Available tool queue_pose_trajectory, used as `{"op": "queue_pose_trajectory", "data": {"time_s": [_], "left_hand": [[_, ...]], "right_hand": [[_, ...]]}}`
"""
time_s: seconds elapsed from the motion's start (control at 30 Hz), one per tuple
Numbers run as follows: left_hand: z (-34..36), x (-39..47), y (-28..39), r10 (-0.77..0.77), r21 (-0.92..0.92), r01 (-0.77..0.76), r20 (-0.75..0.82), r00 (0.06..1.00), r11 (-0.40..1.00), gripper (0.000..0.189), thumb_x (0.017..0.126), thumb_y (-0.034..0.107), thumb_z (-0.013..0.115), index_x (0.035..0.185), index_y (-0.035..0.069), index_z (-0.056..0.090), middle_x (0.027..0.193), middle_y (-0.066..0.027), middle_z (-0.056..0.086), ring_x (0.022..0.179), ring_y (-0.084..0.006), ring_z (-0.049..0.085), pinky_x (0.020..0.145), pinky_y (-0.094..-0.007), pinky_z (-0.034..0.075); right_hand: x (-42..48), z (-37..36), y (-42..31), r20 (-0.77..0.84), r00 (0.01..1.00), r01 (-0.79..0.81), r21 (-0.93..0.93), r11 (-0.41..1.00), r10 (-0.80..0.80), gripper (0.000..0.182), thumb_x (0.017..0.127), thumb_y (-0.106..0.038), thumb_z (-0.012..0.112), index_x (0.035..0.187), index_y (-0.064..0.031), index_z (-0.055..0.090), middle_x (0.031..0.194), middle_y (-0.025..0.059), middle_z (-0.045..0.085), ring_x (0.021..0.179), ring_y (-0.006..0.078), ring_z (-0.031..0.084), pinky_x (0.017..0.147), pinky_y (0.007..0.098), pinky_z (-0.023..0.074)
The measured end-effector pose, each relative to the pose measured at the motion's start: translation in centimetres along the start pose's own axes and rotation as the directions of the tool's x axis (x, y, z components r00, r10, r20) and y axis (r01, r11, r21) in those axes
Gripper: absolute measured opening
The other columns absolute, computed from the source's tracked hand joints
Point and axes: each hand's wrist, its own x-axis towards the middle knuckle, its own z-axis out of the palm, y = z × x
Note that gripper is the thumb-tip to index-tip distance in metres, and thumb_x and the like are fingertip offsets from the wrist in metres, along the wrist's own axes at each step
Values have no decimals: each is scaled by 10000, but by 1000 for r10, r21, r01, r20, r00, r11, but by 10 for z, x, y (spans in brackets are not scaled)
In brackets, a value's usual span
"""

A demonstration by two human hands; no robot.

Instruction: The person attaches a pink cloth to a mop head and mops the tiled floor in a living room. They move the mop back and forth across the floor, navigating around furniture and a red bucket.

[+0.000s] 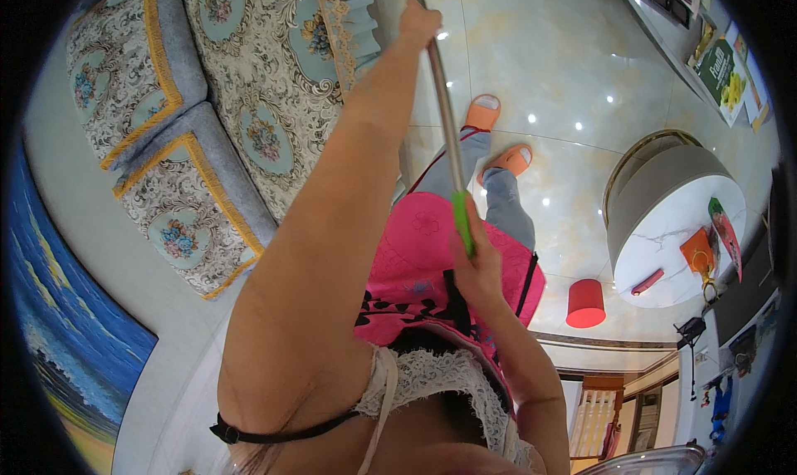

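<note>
A long metal pole (445, 110) with a green handle (462, 226) runs from the top edge of the view down towards my body. My left hand (421, 21), on an outstretched arm, is closed around the metal shaft near the top edge. Nearer my body, my right hand (479, 266) holds the green handle over a pink apron (417, 232). The pole's far end lies outside the view, so what it carries is hidden. Beneath the pole are my feet in orange slippers (514, 160) on glossy floor tiles (560, 70).
A floral-covered sofa (249, 89) with cushions (187, 226) stands at left, below a blue wall painting (68, 313). To the right are a round marble-topped table (647, 251) holding small items, a red cylindrical stool or bin (586, 304), and a cluttered grey-edged table (666, 39).
</note>
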Motion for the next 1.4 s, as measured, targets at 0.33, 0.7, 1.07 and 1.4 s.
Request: {"op": "queue_pose_trajectory", "data": {"time_s": [0.33,0.7,1.07,1.4], "left_hand": [[44,-120,-5,-225,227,215,19,974,950,819,746,123,502,1398,-50,38,1166,-273,532,1080,-378,535,914,-403,429],[320,-461,81,-380,-655,550,401,834,518,966,793,-101,441,1364,195,-279,1109,-195,441,729,-270,577,539,-371,529],[328,-568,209,-202,-582,732,717,668,355,998,776,-80,450,1299,174,-362,1288,-207,258,692,-274,598,562,-342,553],[189,-239,85,-217,-195,255,197,956,947,926,760,230,565,1356,-45,-89,959,-218,612,863,-318,625,773,-395,490]], "right_hand": [[-39,-72,71,68,992,-100,-42,994,103,593,872,-212,571,1403,-266,311,632,158,550,488,231,507,527,353,440],[-261,-421,41,-120,879,-414,-675,611,462,550,838,-51,556,1334,-255,433,746,209,554,531,160,374,513,284,387],[-409,-504,47,-429,901,-268,-435,859,64,428,845,73,515,1270,37,475,1114,117,593,917,99,538,785,229,442],[-132,-328,38,189,898,-419,89,904,397,553,864,18,501,1385,-37,325,1317,101,479,1132,131,473,865,236,409]]}}
